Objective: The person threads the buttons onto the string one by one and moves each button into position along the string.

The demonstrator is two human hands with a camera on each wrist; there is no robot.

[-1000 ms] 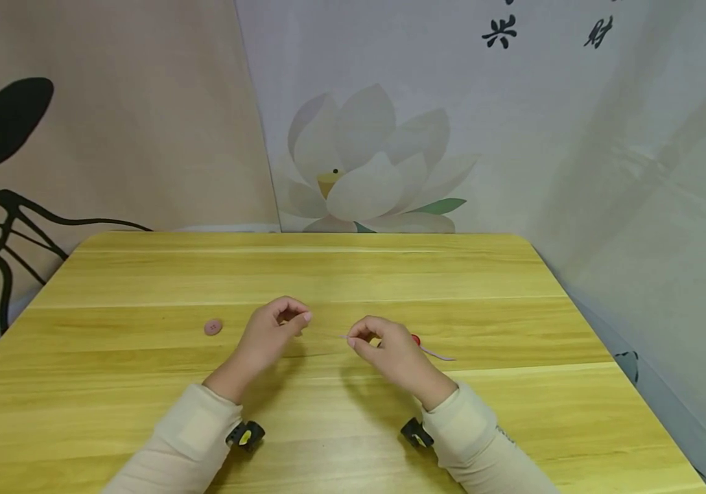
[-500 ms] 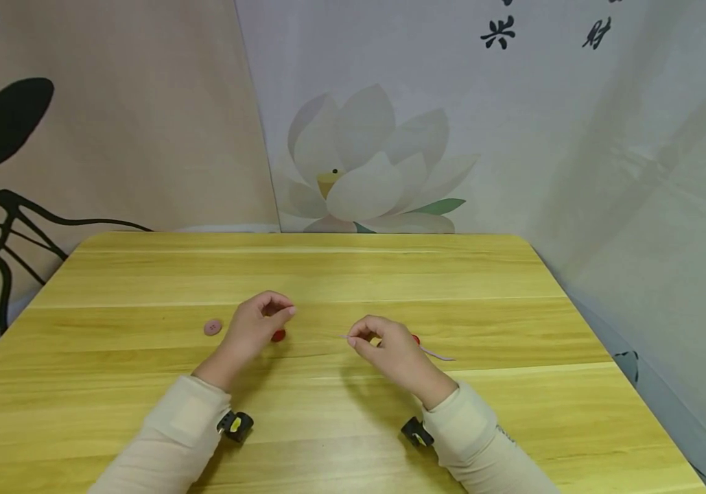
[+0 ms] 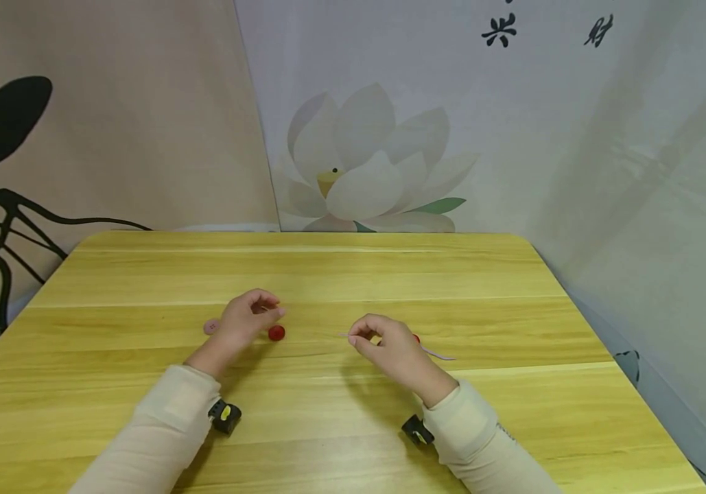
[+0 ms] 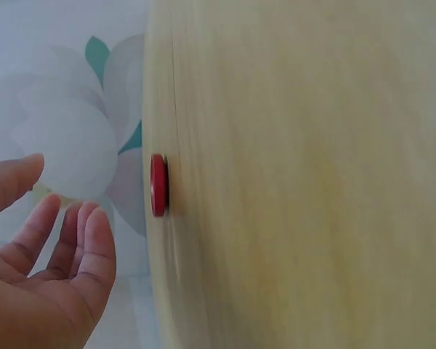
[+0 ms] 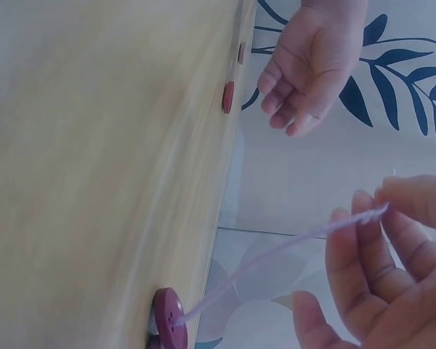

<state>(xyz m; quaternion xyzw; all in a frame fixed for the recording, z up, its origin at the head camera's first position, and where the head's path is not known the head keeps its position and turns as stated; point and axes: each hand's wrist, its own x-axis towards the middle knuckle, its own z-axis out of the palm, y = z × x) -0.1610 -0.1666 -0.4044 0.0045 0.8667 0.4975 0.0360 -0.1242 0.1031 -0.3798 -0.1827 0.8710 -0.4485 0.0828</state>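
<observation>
My right hand (image 3: pixel 390 348) pinches the end of a pale purple string (image 5: pixel 276 249) between thumb and finger. In the right wrist view the string runs taut to a hole in a dark red button (image 5: pixel 176 318) near the table surface. The head view shows only a sliver of that button, with the string's tail (image 3: pixel 438 355) beside it. My left hand (image 3: pixel 243 326) hovers above the table, fingers loosely bent and holding nothing. Just right of it a red button (image 3: pixel 276 333) lies flat. A pink button (image 3: pixel 211 326) is partly covered by the left hand.
The wooden table (image 3: pixel 328 425) has rounded far corners. Behind it hangs a pale cloth backdrop (image 3: pixel 371 165) with a lotus print. A dark wrist camera (image 3: pixel 225 416) sits at the left cuff, another (image 3: pixel 417 431) at the right.
My left hand has drawn left, away from the right hand, uncovering the red button and partly covering the pink one. The right hand keeps its pinch on the string, nearly still.
</observation>
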